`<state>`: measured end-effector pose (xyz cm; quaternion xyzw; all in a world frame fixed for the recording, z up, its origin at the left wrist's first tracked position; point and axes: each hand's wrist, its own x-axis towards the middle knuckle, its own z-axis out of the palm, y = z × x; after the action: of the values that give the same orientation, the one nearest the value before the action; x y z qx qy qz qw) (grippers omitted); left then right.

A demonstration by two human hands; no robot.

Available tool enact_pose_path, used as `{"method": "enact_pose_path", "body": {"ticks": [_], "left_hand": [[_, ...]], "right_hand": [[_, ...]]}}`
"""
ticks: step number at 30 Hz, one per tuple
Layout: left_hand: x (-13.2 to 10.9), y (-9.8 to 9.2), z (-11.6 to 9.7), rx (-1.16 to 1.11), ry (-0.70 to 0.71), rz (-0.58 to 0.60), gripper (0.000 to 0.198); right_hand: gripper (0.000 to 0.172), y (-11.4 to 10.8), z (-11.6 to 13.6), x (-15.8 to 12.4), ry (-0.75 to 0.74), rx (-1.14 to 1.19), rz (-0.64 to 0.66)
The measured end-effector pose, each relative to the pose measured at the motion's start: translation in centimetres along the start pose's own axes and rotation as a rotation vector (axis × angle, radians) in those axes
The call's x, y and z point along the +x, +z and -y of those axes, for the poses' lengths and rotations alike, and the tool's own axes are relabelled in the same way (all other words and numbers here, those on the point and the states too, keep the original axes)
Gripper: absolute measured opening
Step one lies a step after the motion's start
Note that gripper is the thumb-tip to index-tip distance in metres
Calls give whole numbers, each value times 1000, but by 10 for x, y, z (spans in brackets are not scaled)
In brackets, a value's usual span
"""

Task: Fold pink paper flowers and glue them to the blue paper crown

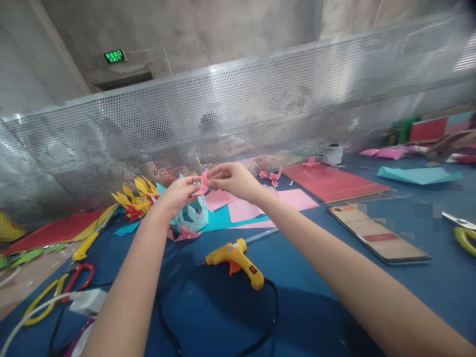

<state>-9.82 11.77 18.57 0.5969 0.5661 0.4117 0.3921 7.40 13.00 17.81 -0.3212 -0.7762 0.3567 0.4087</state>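
Between my two hands is a small pink folded paper piece (204,182), held up above the table. My left hand (181,194) pinches it from the left, while the fingertips of my right hand (235,179) close on its other side. Just below stands a light teal folded-paper form (191,214) with pink folded pieces (186,234) around its base, partly hidden by my left hand. A yellow hot glue gun (236,258) lies nearer to me, its nozzle pointing left and a glue stick in its back.
Pink paper sheets (297,199) and a red sheet (334,181) lie behind. A phone (379,235) rests at right, scissors (464,238) beyond it. Left are yellow folded paper (139,196), a yellow-handled cutter (86,246), red-and-yellow-handled scissors (80,277) and a white plug (89,301). A perforated metal screen (260,109) borders the table.
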Motion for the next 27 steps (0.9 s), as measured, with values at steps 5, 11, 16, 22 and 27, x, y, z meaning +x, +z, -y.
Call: {"method": "enact_pose_path", "body": {"ticks": [5,11,16,22,27], "left_hand": [[-2,-7,-1,27,14,18,29],[-2,-5,0,107,26,5,30],[-1,-2,1,271,87,-112,28],[3,-10,7,527,228,-402,26],[1,-6,1,635,316,-408,25]], "right_hand": [[18,1,-3,2,-18,-23,8],[20,6,-6,5,-28,-78,10],[23,6,-8,7,-2,-162,0],[27,15,-36,7,105,-312,47],[28,34,-63,2,199,-389,96]]}}
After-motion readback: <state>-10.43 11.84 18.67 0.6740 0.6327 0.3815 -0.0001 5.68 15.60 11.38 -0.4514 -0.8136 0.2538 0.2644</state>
